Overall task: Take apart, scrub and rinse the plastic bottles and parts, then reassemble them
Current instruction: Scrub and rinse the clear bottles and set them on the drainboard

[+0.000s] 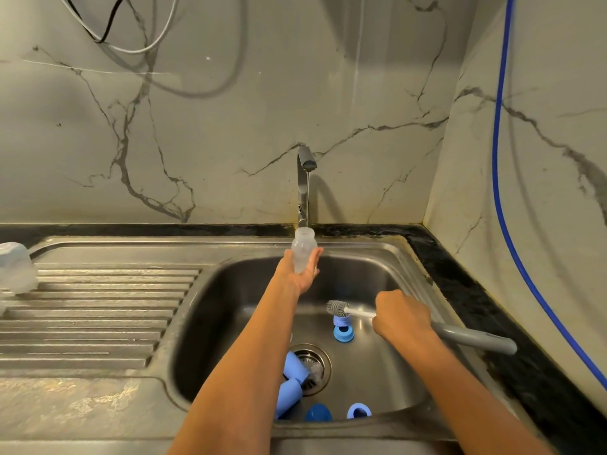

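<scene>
1. At the far left we see a clear plastic part [16, 267] resting on the ribbed drainboard [98, 310], well apart from both hands.
2. Our left hand [303, 274] is raised palm-up over the back of the sink [387, 257]. Its fingers [313, 257] and thumb curl round the lower body of the clear bottle [303, 249], which stands upright with no cap on.
3. The bottle's open mouth sits right under the tap [305, 178], and a thin stream of water runs down into it.
4. On the sink floor we see loose blue pieces. Two blue sleeves [294, 366] lie at the drain [310, 369], touching each other. A blue cap [318, 412] and a blue ring [359, 410] sit at the near wall. A second blue collar [343, 333] lies beyond the drain.
5. Our right hand [402, 315] is closed in a fist round the shaft of the brush [338, 307], knuckles up, so we cannot see the fingertips. The grey bristle head points left and hangs above the blue collar. The grey handle sticks out to the right over the sink rim and the black bench [460, 277].
6. A blue hose [502, 192] runs down the right-hand wall.
</scene>
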